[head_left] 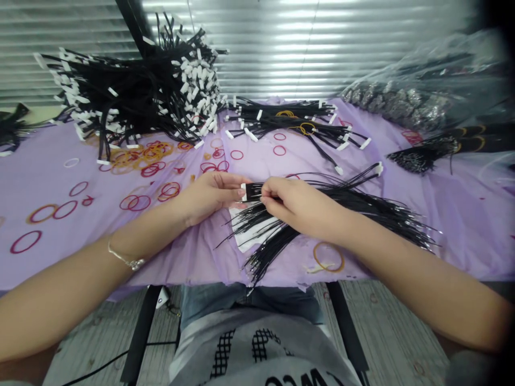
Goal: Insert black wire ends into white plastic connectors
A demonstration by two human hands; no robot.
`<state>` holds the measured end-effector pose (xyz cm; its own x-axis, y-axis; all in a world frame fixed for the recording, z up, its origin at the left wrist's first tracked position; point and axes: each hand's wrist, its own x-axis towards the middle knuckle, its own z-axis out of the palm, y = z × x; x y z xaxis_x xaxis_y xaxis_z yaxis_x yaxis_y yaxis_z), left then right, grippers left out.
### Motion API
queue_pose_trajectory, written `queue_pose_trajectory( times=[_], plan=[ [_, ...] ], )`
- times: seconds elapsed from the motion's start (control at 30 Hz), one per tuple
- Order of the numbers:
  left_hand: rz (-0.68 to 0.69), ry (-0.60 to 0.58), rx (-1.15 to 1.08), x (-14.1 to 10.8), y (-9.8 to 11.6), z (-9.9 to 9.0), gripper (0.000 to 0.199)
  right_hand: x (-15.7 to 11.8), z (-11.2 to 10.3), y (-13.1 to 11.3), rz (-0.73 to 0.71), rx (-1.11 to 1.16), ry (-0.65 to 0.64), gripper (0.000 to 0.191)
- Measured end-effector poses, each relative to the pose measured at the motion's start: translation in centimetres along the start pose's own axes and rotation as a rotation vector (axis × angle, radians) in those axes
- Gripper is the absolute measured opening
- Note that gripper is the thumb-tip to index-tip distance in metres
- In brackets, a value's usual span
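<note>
Between the fingers of my left hand (215, 194) is a small white connector (243, 192), pinched at its side. Thin black wires run from it to the right. Just beside it, my right hand (292, 202) is closed with thumb and forefinger on one or more of these black wires (254, 191); how many cannot be made out. Under and beyond my right hand lies a loose bundle of black wires (386, 220) with bare metallic ends. Part of the bundle is hidden by my right hand and forearm. A white sheet (250, 236) shows beneath the wires.
A big heap of black cables with white connectors (140, 86) stands at the back left. Banded cable bundles (285, 120) lie at the back middle. Rubber bands (137, 202) are scattered on the purple cloth (189, 236). At the right are a plastic bag (402, 102) and more wires (422, 155).
</note>
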<state>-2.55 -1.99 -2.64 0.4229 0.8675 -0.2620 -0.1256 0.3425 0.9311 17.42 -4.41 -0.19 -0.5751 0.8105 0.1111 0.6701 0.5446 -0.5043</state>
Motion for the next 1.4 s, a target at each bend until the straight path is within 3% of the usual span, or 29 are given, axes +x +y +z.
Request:
queue_pose_trajectory(
  times=[0.13,0.43,1.03,1.4],
  plan=[
    [-0.006,0.003,-0.019,0.08,0.01,-0.09,0.019,0.11,-0.72,0.18,0.094,0.019,0.075,0.011],
    [-0.053,-0.007,-0.045,-0.02,0.21,-0.14,0.020,0.13,-0.37,0.48,0.167,0.007,0.103,0.011],
    [-0.062,0.022,-0.009,0.01,0.26,-0.06,0.021,0.13,0.05,0.44,0.171,-0.024,0.088,0.014],
    [-0.090,-0.036,-0.002,0.08,0.28,-0.35,0.021,0.16,-0.10,0.43,0.167,-0.035,0.069,0.011]
  ],
)
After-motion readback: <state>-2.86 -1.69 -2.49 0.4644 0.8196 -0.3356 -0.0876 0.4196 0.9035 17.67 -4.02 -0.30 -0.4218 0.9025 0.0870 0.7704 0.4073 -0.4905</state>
